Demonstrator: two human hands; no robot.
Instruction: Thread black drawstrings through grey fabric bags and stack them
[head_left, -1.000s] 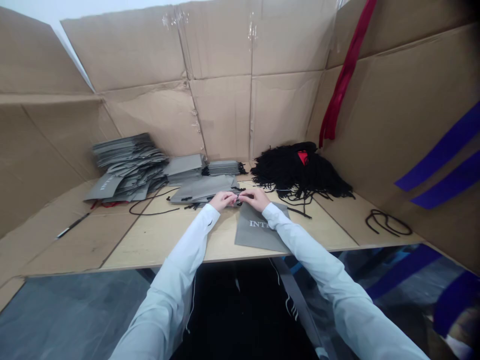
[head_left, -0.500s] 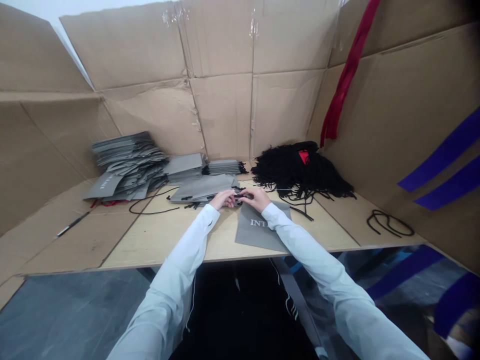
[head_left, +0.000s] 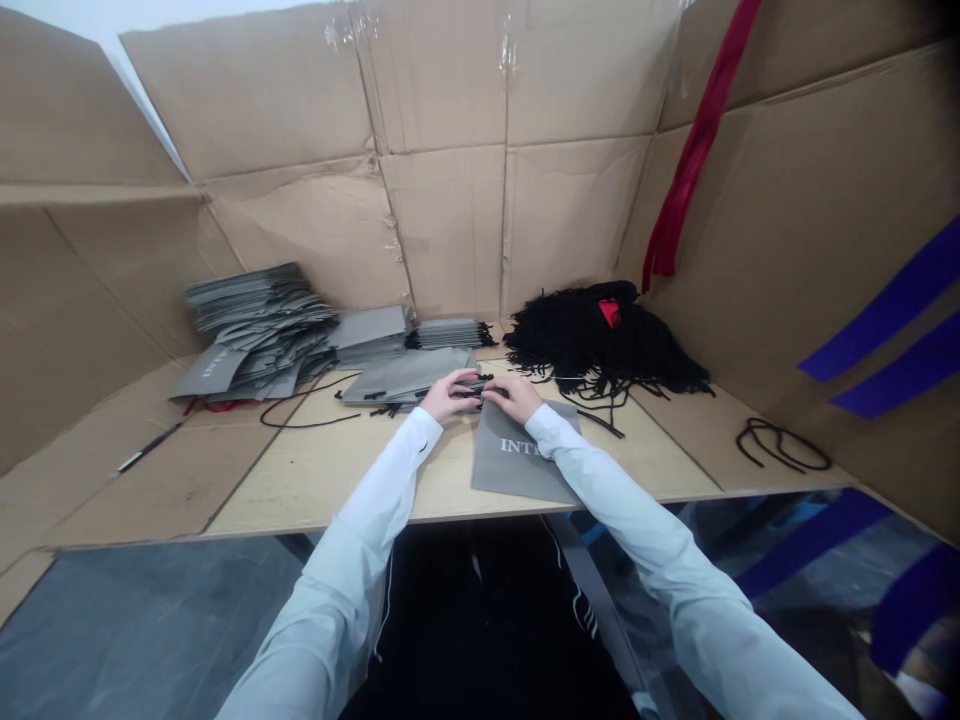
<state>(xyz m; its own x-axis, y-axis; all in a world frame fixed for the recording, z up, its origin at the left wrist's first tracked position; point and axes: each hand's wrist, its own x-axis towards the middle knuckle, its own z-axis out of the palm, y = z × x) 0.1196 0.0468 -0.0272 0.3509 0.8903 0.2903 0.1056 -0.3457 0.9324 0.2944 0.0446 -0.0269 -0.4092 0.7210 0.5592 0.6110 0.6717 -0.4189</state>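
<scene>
My left hand (head_left: 450,396) and my right hand (head_left: 516,397) meet at the middle of the table, with their fingers closed on a short black cord (head_left: 474,389). The cord's ends are small and partly hidden by my fingers. Just beyond my hands lies a flat grey paper bag (head_left: 405,376) with black cord ends at its edge. Below my right hand, under that wrist, lies another grey bag (head_left: 510,460) printed with white lettering, partly covered by my sleeve.
A tall pile of flat grey bags (head_left: 255,320) stands at the back left, with smaller stacks (head_left: 446,335) beside it. A heap of black cords (head_left: 592,340) lies back right. A loose cord (head_left: 780,445) and a marker (head_left: 146,447) rest on the table. Cardboard walls (head_left: 450,230) surround it.
Both hands have shifted slightly right and are working closer over the black cord. The bags and the cord heap stay in place.
</scene>
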